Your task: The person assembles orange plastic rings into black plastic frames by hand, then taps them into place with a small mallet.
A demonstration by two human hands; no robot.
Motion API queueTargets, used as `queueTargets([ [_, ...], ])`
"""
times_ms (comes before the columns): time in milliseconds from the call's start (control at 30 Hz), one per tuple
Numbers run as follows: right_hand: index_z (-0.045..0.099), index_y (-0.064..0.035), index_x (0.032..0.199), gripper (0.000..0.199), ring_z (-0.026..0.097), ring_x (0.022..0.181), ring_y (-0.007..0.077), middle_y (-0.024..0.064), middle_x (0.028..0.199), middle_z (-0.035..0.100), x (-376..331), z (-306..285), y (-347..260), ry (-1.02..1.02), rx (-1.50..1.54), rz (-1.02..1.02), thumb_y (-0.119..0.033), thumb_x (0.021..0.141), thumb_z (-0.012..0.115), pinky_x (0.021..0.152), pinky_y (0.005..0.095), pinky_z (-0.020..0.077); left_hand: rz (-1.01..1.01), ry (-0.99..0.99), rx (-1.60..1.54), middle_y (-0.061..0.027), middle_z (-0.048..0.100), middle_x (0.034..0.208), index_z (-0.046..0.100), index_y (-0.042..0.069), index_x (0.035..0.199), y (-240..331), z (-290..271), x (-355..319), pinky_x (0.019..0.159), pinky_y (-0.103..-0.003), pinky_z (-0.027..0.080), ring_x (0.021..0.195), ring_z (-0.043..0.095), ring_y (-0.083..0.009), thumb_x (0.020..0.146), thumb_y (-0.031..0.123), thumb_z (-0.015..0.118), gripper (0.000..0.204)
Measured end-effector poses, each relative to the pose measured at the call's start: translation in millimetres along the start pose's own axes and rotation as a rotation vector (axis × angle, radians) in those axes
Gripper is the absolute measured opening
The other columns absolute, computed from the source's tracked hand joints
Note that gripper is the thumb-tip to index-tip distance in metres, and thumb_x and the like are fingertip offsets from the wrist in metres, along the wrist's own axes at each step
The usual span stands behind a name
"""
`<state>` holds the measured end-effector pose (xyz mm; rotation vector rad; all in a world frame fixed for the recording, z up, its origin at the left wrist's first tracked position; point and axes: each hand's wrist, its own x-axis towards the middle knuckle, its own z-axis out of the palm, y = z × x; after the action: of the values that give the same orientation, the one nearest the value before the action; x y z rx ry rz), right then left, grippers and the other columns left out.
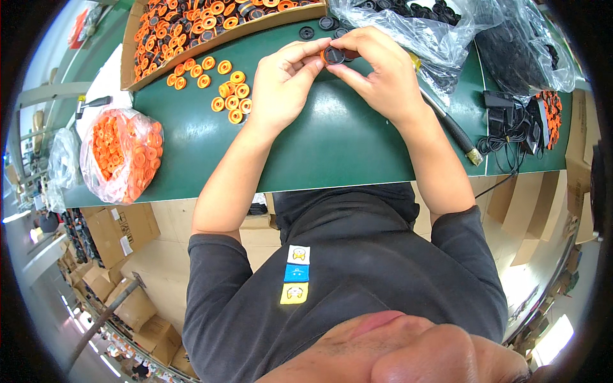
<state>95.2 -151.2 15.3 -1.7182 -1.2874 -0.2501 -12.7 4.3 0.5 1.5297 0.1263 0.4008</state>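
In front of me, above the green table (332,147), both my hands meet around a small round wheel-like part (334,56), black with an orange rim. My left hand (284,83) pinches its orange side between thumb and fingertips. With thumb and forefinger, my right hand (378,70) grips the black side. Just beyond my fingers lie a few loose black discs (328,24). Several loose orange rings (230,89) are scattered left of my left hand. Whether the two coloured pieces are fully pressed together I cannot tell.
A cardboard tray (191,52) of orange and black parts stands far left, with a clear bag of orange rings (121,153) nearer. Plastic bags of black parts (440,38) lie far right. A black-gripped tool (456,131) and corded black adapters (504,118) rest at right.
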Motion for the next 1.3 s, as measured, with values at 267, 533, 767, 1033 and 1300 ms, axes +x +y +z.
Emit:
queueTargets([
  [267, 0.069, -0.0065, 0.104, 0.032, 0.066, 0.090, 0.0291, 0.0096, 0.096, 0.065, -1.2, 1.1, -1.5, -0.009, 0.005, 0.024, -0.011, 0.075, 0.081, 0.078, 0.0367, 0.0542, -0.012, -0.024, 0.013, -0.0074, 0.068, 0.108, 0.067, -0.004, 0.123, -2.4, -2.9, 0.7, 0.090, -0.025, 0.051, 0.099, 0.065, -0.0126, 0.094, -0.005, 0.060, 0.030],
  [533, 0.067, -0.0055, 0.099, 0.030, 0.064, 0.085, 0.0304, 0.0099, 0.092, 0.062, -4.7, 2.7, 1.4, -0.028, -0.009, 0.055, -0.011, 0.073, 0.081, 0.075, 0.0385, 0.0535, -0.055, -0.060, 0.017, -0.0070, 0.069, 0.109, 0.067, -0.003, 0.123, -3.8, -3.0, 1.8, 0.089, -0.025, 0.052, 0.101, 0.065, -0.0119, 0.094, -0.005, 0.059, 0.030],
  [767, 0.067, -0.0048, 0.099, 0.030, 0.065, 0.086, 0.0311, 0.0105, 0.092, 0.063, -4.5, 3.2, 1.7, -0.011, 0.005, 0.056, -0.010, 0.074, 0.080, 0.074, 0.0390, 0.0536, -0.083, -0.037, -0.049, -0.0091, 0.070, 0.111, 0.065, -0.004, 0.124, -2.1, -1.4, 1.3, 0.089, -0.024, 0.052, 0.100, 0.066, -0.0123, 0.095, -0.005, 0.059, 0.030],
  [1033, 0.068, -0.0055, 0.098, 0.028, 0.065, 0.086, 0.0306, 0.0102, 0.092, 0.064, -4.5, 6.2, -1.1, 0.009, 0.030, 0.122, -0.011, 0.074, 0.081, 0.075, 0.0389, 0.0539, -0.083, -0.010, -0.078, -0.0104, 0.070, 0.111, 0.064, -0.006, 0.125, 0.2, 0.2, 0.2, 0.090, -0.024, 0.052, 0.101, 0.066, -0.0128, 0.095, -0.006, 0.058, 0.031],
  [1300, 0.068, -0.0058, 0.095, 0.025, 0.065, 0.087, 0.0307, 0.0100, 0.091, 0.064, -4.3, 5.5, -3.3, 0.018, 0.017, 0.099, -0.011, 0.074, 0.081, 0.076, 0.0394, 0.0536, -0.095, 0.009, -0.049, -0.0118, 0.068, 0.115, 0.061, -0.006, 0.127, 6.1, 2.7, -1.7, 0.093, -0.026, 0.052, 0.104, 0.066, -0.0143, 0.094, -0.007, 0.058, 0.033],
])
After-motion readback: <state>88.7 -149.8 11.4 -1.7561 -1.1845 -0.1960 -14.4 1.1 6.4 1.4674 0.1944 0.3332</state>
